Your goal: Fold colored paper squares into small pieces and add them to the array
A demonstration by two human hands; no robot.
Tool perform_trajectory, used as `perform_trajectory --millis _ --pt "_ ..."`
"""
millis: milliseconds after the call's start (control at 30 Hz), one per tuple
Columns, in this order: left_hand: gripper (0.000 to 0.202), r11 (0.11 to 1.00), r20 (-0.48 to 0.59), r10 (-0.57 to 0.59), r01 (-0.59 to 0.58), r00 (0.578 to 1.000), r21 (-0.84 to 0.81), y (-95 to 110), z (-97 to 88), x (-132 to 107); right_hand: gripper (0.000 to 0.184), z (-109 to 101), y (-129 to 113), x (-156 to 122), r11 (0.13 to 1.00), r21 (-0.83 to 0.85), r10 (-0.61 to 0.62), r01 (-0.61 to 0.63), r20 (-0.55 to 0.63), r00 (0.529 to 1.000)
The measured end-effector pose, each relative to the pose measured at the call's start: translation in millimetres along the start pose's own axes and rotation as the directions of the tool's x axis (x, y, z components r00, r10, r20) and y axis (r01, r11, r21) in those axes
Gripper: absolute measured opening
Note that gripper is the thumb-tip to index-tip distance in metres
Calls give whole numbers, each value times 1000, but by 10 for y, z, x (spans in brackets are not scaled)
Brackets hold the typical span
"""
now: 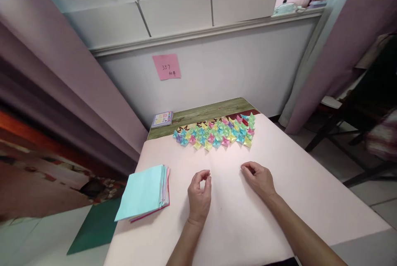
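Note:
My left hand (199, 193) rests on the pale pink table top (297, 191), fingers curled loosely toward the thumb, with nothing visible in them. My right hand (259, 178) lies a little to its right, fingers curled under, also with nothing visible. A stack of coloured paper squares (144, 192), light blue on top, sits at the table's left edge, left of my left hand. Beyond both hands, several small folded paper pieces (217, 133) in pink, blue, yellow and green lie packed in rows.
A small flat pack (162, 119) lies on a green wood-grain strip (201, 113) at the table's far end. A pink note (166, 66) is stuck on the white wall. A dark chair (356, 113) stands to the right, a curtain to the left.

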State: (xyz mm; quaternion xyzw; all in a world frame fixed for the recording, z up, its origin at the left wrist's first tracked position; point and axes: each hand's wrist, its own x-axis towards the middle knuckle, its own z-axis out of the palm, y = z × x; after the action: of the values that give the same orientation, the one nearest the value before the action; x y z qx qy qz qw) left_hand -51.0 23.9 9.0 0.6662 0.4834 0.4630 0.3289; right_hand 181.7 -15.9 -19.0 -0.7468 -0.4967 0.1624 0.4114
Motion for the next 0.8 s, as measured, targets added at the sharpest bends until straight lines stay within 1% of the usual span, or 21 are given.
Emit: perform_trajectory --millis 67,100,167,233,300,367,400,467,500,567,667,800 --pt "19 986 19 86 -88 996 139 112 -163 16 25 -15 21 -23 1000 9 -11 11 0 1000" --pt "19 973 1 96 -94 995 213 145 -274 46 25 -21 36 -36 1000 11 -10 10 5 1000" --pt "17 925 -103 109 -63 989 375 161 -551 131 27 -33 76 -57 1000 10 -3 3 1 1000" --pt "19 855 -223 137 -2 965 519 122 -870 207 27 -41 120 -68 1000 4 -1 1 17 1000" --pt "23 764 -335 142 112 931 635 54 -1165 230 28 -45 159 -67 1000 -13 17 -17 35 999" --pt "32 682 -389 69 241 919 690 -25 -1365 191 28 -48 186 -63 997 -45 59 -56 71 996" --pt "40 644 -401 11 301 916 704 -63 -1420 155 28 -51 194 -62 996 -58 75 -70 87 993" --pt "55 558 -404 -118 397 907 729 -131 -1444 72 29 -57 204 -61 994 -73 94 -87 105 990" --pt "61 518 -398 -161 421 903 745 -156 -1426 34 30 -59 206 -61 993 -74 97 -89 110 989" --pt "63 464 -377 -188 420 907 780 -182 -1365 -20 31 -64 210 -63 993 -69 98 -91 113 989" --pt "56 442 -346 -183 391 920 807 -159 -1292 -38 33 -65 218 -66 994 -62 97 -90 108 989" --pt "49 472 -341 -211 401 916 785 -88 -1302 -9 33 -58 232 -66 995 -62 89 -83 108 990"
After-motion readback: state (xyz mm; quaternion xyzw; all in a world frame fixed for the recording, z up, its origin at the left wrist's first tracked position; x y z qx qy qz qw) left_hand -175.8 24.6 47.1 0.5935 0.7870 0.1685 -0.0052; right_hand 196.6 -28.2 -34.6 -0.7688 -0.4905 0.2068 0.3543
